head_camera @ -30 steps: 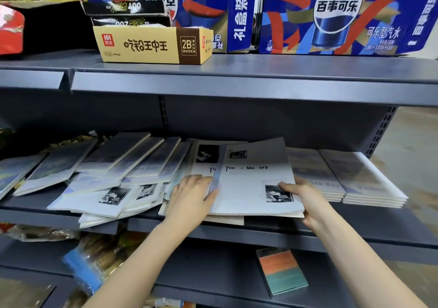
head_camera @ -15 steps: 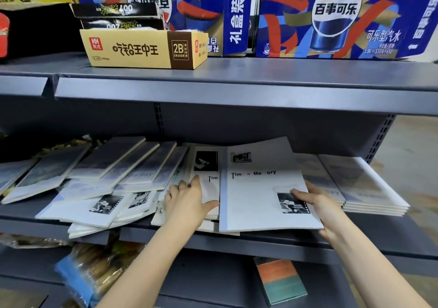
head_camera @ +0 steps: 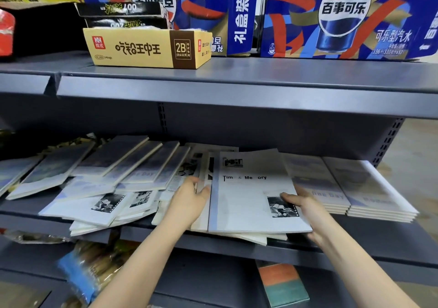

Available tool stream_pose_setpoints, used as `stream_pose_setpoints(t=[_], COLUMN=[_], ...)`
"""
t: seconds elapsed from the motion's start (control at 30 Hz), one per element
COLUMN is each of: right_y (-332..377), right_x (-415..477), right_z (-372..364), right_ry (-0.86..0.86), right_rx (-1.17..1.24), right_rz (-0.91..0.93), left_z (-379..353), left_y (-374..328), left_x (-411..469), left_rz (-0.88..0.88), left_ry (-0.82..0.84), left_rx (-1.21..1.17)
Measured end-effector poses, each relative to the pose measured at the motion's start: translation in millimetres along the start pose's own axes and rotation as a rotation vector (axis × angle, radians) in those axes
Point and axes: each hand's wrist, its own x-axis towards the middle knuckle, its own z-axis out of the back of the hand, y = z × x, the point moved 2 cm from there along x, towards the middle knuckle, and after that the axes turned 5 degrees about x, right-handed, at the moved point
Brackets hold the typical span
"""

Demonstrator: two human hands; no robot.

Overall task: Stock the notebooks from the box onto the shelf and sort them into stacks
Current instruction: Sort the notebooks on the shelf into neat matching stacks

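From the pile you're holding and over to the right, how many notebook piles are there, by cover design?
white Time & Memory pile: 1
blue-cover stacks: 2
Total: 3

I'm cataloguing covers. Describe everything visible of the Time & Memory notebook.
The Time & Memory notebook is thin, pale, paper-covered, with a light blue strip down its left edge, black title, a small photo top left and a film-strip photo lower right. It lies flat atop a pile on the shelf. The right hand grips its right edge, thumb on the cover; the left hand touches its left edge.
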Motion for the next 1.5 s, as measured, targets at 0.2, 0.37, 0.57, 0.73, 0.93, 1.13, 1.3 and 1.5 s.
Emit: stream_pose_setpoints(t=[0.2, 0.37, 0.57, 0.73, 0.93, 1.13, 1.3, 1.5], right_y=[-10.9, -14.8, -15.7, -3.7, -1.7, 27.9, 38.9, 29.6], right_x=[-0.8, -4.5, -5.4, -7.8, -7.2, -13.5, -27.6, -30.0], right_z=[-10.4, -16.6, -12.1, -9.0, 0.3, 35.0, 62.4, 84.0], right_ry=[-0.106, -0.108, -0.099, -0.118, -0.075, -0.096, -0.068, -0.128], right_rx=[-0.196, -0.375, -0.294, -0.103, -0.099, 0.004, 0.104, 0.096], right_rz=[0.034, 0.104, 0.067, 0.027, -0.016, 0.143, 0.225, 0.189], left_z=[-6.7, -13.4, -15.9, -13.5, -14.9, -30.7, -29.8, -32.1], left_y=[-5.8, -9.2, -8.2, -12.4, -19.0, 6.1, 9.3, -2.8], left_x=[9.1, 13.9, 18.6, 16.5, 17.8, 11.3, 5.4, -6.8], left_rz=[0.103, 0.123, 0.117, 0.159, 0.118, -0.096, -0.140, -0.140], left_ry=[0.026, 0.049, 0.011, 0.088, 0.095, -0.074, -0.084, -0.117], left_rx=[-0.109, -0.021, -0.068, -0.157, 0.048, 0.482, 0.759, 1.001])
